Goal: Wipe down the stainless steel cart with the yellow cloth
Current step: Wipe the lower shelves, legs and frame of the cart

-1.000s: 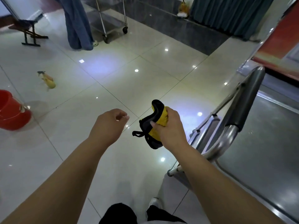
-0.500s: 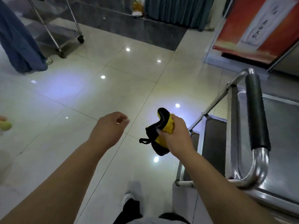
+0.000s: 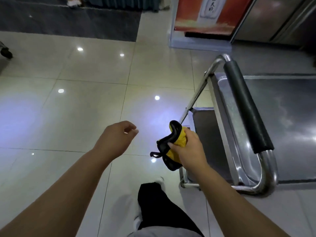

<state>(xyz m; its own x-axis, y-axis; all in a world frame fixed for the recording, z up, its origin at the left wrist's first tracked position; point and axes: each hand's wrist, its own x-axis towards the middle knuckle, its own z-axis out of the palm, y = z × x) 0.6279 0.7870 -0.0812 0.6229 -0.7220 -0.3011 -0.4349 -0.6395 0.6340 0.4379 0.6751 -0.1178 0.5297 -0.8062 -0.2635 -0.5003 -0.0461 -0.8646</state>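
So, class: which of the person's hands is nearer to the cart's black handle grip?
Right. The right hand, gripping the yellow cloth, is just left of the cart, short of the handle grip. The left hand hangs empty further left over the floor.

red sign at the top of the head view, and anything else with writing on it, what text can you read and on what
Red sign, white panel: a column of dark characters, only the lower ones in frame, too blurred to read.
Stainless steel cart: no label or marking visible.
Yellow cloth in the right hand: no readable tag or print.
No other text shows in this view.
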